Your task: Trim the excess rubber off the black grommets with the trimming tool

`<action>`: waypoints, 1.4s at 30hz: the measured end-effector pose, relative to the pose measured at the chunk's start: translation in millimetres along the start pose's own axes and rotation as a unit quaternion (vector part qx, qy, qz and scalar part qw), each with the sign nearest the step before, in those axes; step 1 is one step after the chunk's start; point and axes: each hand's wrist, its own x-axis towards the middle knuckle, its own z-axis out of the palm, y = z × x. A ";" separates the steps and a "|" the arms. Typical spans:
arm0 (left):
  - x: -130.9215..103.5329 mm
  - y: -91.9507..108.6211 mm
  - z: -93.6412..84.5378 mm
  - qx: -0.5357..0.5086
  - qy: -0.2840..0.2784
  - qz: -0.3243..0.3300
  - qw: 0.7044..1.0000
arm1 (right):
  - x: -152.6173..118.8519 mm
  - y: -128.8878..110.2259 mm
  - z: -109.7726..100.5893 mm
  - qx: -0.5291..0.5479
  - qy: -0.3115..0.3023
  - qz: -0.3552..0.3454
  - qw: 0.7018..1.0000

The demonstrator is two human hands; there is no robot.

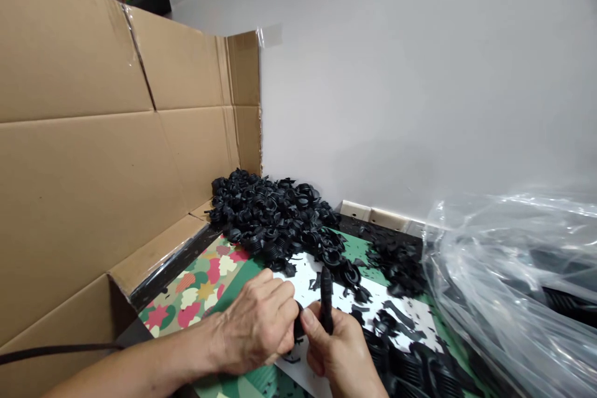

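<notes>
Fingers curled into a fist, my left hand grips one end of a black rubber part above the white sheet. My right hand meets it from the right, thumb pressed on the same part. A dark ribbed piece stands upright between the thumb and fingers of my right hand. Just beyond the hands, a large heap of black ribbed rubber pieces lies against the cardboard and the wall. Loose black scraps are scattered over the white sheet. How the held parts join is hidden by my fingers.
Tall cardboard stands along the left side. A clear plastic bag with black parts bulges at the right. More black ribbed parts lie at the lower right, and a smaller scrap pile sits before the bag. A cable crosses the lower left.
</notes>
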 end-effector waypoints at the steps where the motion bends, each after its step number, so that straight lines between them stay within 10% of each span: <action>1: 0.6 -0.8 -2.1 -0.048 0.014 -0.042 0.998 | 0.1 -1.7 -0.9 0.004 0.003 0.005 1.000; 7: -13.4 -25.7 -10.5 -0.292 0.064 -0.391 0.871 | -3.3 -12.2 1.6 0.077 0.016 0.052 0.996; 16: -40.0 -25.7 4.1 -0.286 0.057 -0.448 0.845 | -16.2 -31.2 13.5 0.147 -0.047 0.085 0.984; 24: -32.3 2.0 4.8 -0.549 0.012 -0.421 0.722 | -12.5 -22.2 11.3 0.136 -0.046 0.089 0.986; 31: -16.2 22.6 13.8 -0.480 0.128 -0.464 0.734 | -3.6 -4.4 -1.2 0.011 0.029 0.036 0.999; 42: -28.3 19.7 11.8 -0.392 0.079 -0.512 0.760 | -13.2 -10.5 1.6 -0.093 0.034 -0.045 0.994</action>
